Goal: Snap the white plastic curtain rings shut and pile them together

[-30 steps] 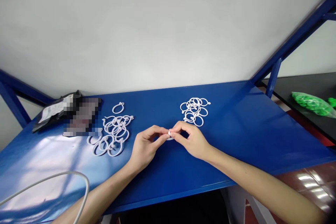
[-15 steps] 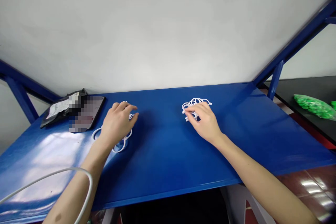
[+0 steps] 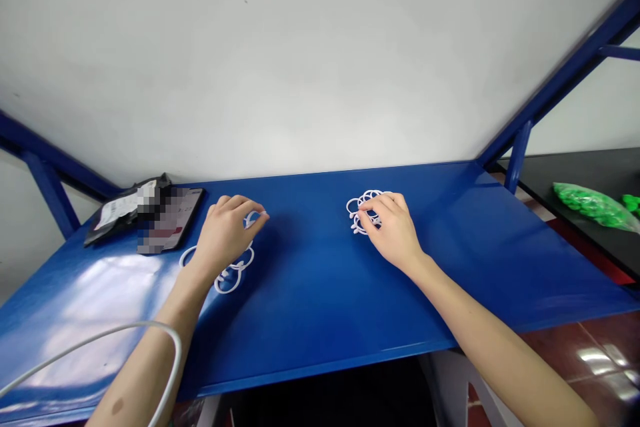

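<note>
My left hand [image 3: 227,230] is over the left part of the blue table, thumb and index finger pinched on a white open ring [image 3: 250,219] whose tip shows at the fingertips. Beneath its palm and wrist lie several more white rings [image 3: 229,290], partly hidden by the hand. To the right, my right hand [image 3: 395,230] has its thumb and index finger closed at the edge of a cluster of white rings [image 3: 370,193] with small knobbed ends. They appear to pinch one ring there; the fingers cover part of the cluster.
A black plastic parcel [image 3: 125,207] with a white label and a phone [image 3: 187,207] lie at the back left of the blue table [image 3: 320,300]. A white cable [image 3: 100,333] crosses my left forearm. Bagged green items [image 3: 595,207] rest on a black surface at right.
My left thumb and index finger have come together on a white ring; they were apart before. My right fingertips have shifted slightly right along the cluster.
</note>
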The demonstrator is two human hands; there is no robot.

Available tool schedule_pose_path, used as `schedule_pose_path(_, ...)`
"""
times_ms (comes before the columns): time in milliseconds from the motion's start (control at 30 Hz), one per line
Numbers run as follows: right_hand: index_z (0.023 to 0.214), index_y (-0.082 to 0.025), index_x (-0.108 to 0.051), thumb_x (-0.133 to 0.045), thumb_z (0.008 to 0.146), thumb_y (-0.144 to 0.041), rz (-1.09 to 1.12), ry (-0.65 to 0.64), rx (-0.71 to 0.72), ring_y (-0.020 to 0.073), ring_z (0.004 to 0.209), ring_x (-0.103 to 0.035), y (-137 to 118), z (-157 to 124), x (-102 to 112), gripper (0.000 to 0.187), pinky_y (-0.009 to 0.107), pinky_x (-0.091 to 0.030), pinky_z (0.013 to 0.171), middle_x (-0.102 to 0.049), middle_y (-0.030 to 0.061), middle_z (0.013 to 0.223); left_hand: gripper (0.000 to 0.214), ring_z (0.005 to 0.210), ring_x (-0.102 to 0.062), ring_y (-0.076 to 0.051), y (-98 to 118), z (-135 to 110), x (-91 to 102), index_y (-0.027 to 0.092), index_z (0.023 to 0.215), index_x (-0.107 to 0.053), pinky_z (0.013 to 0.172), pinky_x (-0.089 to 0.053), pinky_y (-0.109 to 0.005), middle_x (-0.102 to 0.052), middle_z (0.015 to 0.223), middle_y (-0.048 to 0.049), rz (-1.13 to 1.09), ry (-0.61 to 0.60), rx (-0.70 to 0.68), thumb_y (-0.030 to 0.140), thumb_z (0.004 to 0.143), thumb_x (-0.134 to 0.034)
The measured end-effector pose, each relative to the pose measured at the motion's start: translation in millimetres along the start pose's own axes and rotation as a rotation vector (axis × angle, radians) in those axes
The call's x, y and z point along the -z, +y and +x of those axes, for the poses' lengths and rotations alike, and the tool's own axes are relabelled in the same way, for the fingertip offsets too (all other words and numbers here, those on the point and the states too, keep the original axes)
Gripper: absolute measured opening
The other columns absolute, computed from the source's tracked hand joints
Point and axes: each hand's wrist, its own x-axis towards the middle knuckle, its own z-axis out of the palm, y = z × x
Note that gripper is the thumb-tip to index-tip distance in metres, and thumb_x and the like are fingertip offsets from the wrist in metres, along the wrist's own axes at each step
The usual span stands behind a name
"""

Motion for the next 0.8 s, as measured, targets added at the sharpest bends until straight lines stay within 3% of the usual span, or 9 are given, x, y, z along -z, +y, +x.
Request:
schedule_pose_path(167, 0.097, -0.022, -0.071, -0.063, 0.098, -0.020, 0.135, -0.047, 0.099, 0.0274, 0.101, -0.060, -24, -6, 1, 0.008, 0.044, -0.052, 0.091, -0.076, 0.0059, 0.095, 0.015, 0.089, -0.063, -0.025, 19, 1, 3.8, 0.022, 0.092, -0.070, 0.085, -0.049, -0.041, -0.075, 0.096, -0.0065, -0.117, 0.233, -0.088, 0.034, 0.096, -0.063)
schedule_pose_path(267, 0.098, -0.021, -0.070, -0.062, 0.099, -0.020, 0.255, -0.135, 0.138, 0.0247, 0.095, -0.063, -38, -13, -2, 0.008, 0.043, -0.053, 0.091, -0.075, 0.0057, 0.095, 0.010, 0.090, -0.066, -0.024, 42, -5, 4.8, 0.022, 0.091, -0.068, 0.087, -0.050, -0.040, -0.076, 0.095, -0.0052, -0.205, 0.259, -0.158, 0.030, 0.095, -0.066)
schedule_pose_path(367, 0.106, -0.020, -0.068, -0.066, 0.097, -0.023, 0.376, -0.248, 0.116, 0.0236, 0.096, -0.066, -49, -18, -5, 0.010, 0.042, -0.054, 0.090, -0.075, 0.0062, 0.102, 0.006, 0.089, -0.067, -0.021, 70, -17, 1.6, 0.021, 0.091, -0.066, 0.084, -0.052, -0.035, -0.075, 0.092, -0.0028, -0.344, 0.171, -0.192, 0.027, 0.094, -0.068)
schedule_pose_path(500, 0.106, -0.021, -0.067, -0.068, 0.095, -0.023, 0.547, -0.379, 0.020, 0.0210, 0.095, -0.070, -54, -23, -7, 0.011, 0.037, -0.055, 0.086, -0.075, 0.0044, 0.102, 0.009, 0.071, -0.066, -0.014, 99, -32, -6.6, 0.022, 0.092, -0.065, 0.064, -0.051, -0.025, -0.071, 0.083, 0.0019, -0.592, -0.019, -0.101, 0.030, 0.093, -0.070)
schedule_pose_path(633, 0.101, -0.023, -0.067, -0.068, 0.094, -0.021, 0.708, -0.441, -0.144, 0.0174, 0.092, -0.072, -57, -23, -6, 0.007, 0.032, -0.056, 0.085, -0.076, 0.0006, 0.098, 0.014, 0.065, -0.066, -0.012, 107, -37, -9.9, 0.023, 0.092, -0.067, 0.058, -0.050, -0.022, -0.072, 0.081, 0.0033, -0.830, -0.168, 0.069, 0.036, 0.091, -0.072)
schedule_pose_path(800, 0.100, -0.024, -0.067, -0.064, 0.094, -0.018, 0.787, -0.375, -0.278, 0.0158, 0.089, -0.070, -57, -20, -3, 0.009, 0.031, -0.056, 0.084, -0.074, -0.0006, 0.095, 0.019, 0.072, -0.071, -0.013, 105, -35, -6.9, 0.023, 0.099, -0.069, 0.065, -0.057, -0.024, -0.075, 0.093, 0.0008, -1.111, -0.297, 0.284, 0.042, 0.095, -0.066)
